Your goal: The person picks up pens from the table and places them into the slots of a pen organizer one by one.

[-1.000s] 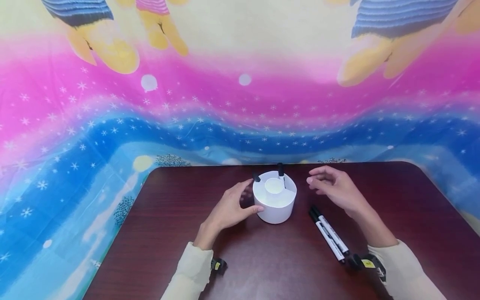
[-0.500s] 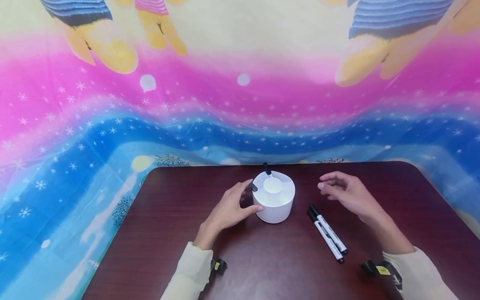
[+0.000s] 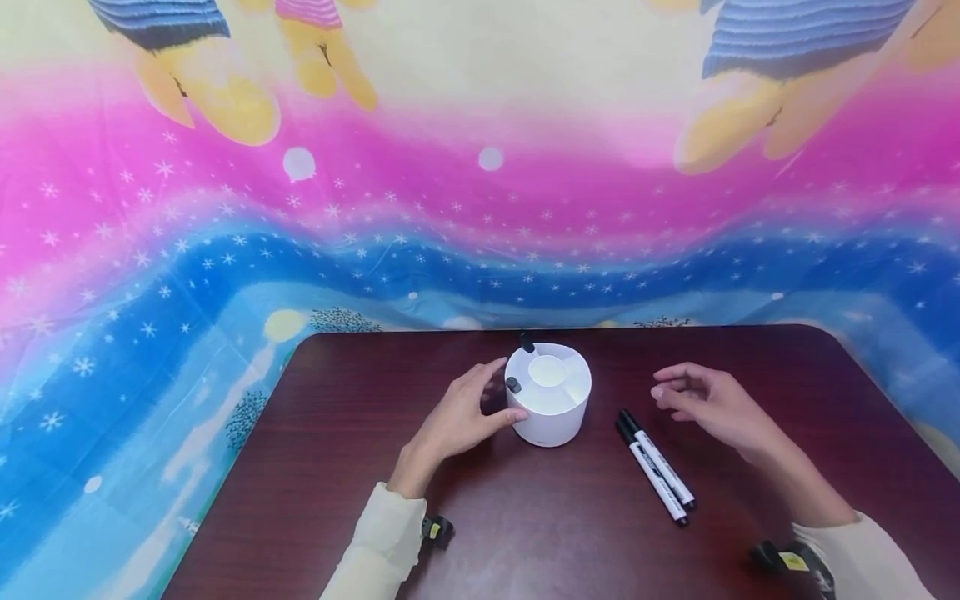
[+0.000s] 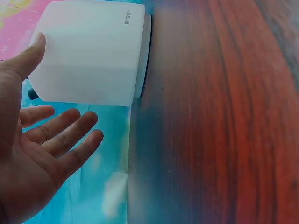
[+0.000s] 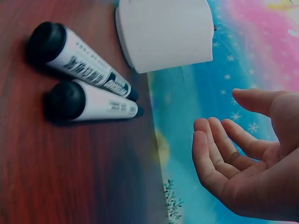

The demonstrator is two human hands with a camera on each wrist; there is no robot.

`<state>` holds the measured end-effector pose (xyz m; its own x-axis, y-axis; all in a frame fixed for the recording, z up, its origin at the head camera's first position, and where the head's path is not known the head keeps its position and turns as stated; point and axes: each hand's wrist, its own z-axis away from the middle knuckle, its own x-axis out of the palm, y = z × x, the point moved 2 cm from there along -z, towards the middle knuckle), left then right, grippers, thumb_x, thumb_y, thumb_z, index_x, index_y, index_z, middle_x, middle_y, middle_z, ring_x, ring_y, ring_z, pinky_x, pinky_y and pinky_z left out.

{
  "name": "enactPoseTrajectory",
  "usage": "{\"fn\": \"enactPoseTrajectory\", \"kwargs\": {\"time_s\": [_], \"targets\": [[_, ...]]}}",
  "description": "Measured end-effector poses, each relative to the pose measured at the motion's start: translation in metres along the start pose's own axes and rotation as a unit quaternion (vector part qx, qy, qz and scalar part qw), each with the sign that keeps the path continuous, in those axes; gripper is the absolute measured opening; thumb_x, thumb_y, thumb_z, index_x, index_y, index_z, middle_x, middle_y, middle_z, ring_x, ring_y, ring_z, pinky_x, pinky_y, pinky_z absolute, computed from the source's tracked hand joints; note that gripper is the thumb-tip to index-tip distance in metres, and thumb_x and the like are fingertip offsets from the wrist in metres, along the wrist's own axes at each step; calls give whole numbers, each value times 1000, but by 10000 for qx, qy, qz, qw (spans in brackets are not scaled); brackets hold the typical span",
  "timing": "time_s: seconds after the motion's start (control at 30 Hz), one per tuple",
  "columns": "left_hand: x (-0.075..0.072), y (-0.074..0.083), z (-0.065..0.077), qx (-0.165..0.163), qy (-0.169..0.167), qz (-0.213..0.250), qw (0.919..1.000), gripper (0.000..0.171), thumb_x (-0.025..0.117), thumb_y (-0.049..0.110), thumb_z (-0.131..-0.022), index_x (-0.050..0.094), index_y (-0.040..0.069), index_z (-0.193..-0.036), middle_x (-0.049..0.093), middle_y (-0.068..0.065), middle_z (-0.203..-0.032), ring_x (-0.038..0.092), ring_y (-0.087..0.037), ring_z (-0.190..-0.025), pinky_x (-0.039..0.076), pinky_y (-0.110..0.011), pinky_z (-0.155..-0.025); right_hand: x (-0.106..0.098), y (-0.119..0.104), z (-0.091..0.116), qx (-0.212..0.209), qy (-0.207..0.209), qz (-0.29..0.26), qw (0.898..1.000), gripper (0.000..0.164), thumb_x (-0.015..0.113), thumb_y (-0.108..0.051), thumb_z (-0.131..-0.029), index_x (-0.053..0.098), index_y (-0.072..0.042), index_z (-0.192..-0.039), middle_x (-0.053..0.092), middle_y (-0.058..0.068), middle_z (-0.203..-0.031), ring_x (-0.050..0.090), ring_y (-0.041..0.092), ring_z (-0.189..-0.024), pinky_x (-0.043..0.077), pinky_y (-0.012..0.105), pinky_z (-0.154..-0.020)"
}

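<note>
A round white pen holder (image 3: 551, 427) with a raised centre cup stands upright on the table. Two black-capped markers are in it, one cap (image 3: 527, 342) at the back left of the rim and another cap (image 3: 513, 384) at the left. My left hand (image 3: 461, 412) is spread around the holder's left side. In the left wrist view its thumb (image 4: 32, 55) lies against the white wall, and the loosely bent fingers sit below it. Palm inward and fingers relaxed, my right hand (image 3: 708, 400) hovers to the right with nothing in it.
Two white markers, one (image 3: 664, 463) beside the other (image 3: 654, 479), lie side by side between the holder and my right hand. The dark red table (image 3: 337, 467) ends at a patterned cloth backdrop (image 3: 450, 208). Each wrist wears a small black camera.
The pen holder has turned in place, carrying its marker caps round the back toward the left side. My right hand has drawn away to the right and slightly nearer. The left hand has stayed put.
</note>
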<state>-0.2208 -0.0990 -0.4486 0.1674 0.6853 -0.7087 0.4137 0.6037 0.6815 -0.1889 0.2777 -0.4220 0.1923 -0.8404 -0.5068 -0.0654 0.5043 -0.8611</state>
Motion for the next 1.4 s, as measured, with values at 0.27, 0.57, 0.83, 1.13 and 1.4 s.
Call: {"fn": "enactPoseTrajectory", "kwargs": {"time_s": [0.27, 0.57, 0.83, 1.13, 1.4], "targets": [[0, 0, 0, 39, 19, -26, 10000, 89, 85, 52, -90, 46, 17, -162, 64, -7, -144, 70, -24, -122, 59, -45, -106, 2, 16, 6, 142, -296, -146, 9994, 52, 69, -26, -107, 56, 7, -145, 71, 28, -128, 76, 13, -105, 65, 31, -86], [2, -1, 1, 151, -37, 41, 9999, 85, 83, 52, -93, 46, 21, -163, 64, -5, -145, 69, -26, -124, 59, -45, -106, 9, 27, 10, 491, -629, -37, 9968, 57, 72, -29, -105, 55, 6, -147, 72, 24, -128, 76, 22, -109, 65, 34, -85], [4, -2, 0, 129, -97, 23, 9999, 85, 82, 53, -93, 46, 23, -163, 64, -4, -145, 68, -21, -123, 59, -43, -106, 14, 36, 13, 529, -764, -38, 9957, 54, 72, -23, -105, 57, 10, -145, 73, 21, -126, 76, 19, -106, 65, 34, -81], [4, -2, -1, 132, -107, 2, 9999, 84, 81, 53, -93, 45, 23, -163, 64, -4, -146, 68, -21, -124, 59, -43, -107, 20, 40, 12, 802, -925, 79, 9924, 57, 74, -23, -103, 56, 10, -146, 74, 19, -126, 74, 23, -108, 66, 35, -81], [4, -2, -1, 146, -113, 29, 9998, 85, 81, 53, -94, 45, 22, -164, 64, -4, -145, 68, -21, -123, 59, -43, -106, 23, 41, 11, 977, -930, 28, 9909, 58, 77, -21, -101, 57, 10, -146, 72, 22, -128, 74, 25, -106, 66, 38, -80]]}}
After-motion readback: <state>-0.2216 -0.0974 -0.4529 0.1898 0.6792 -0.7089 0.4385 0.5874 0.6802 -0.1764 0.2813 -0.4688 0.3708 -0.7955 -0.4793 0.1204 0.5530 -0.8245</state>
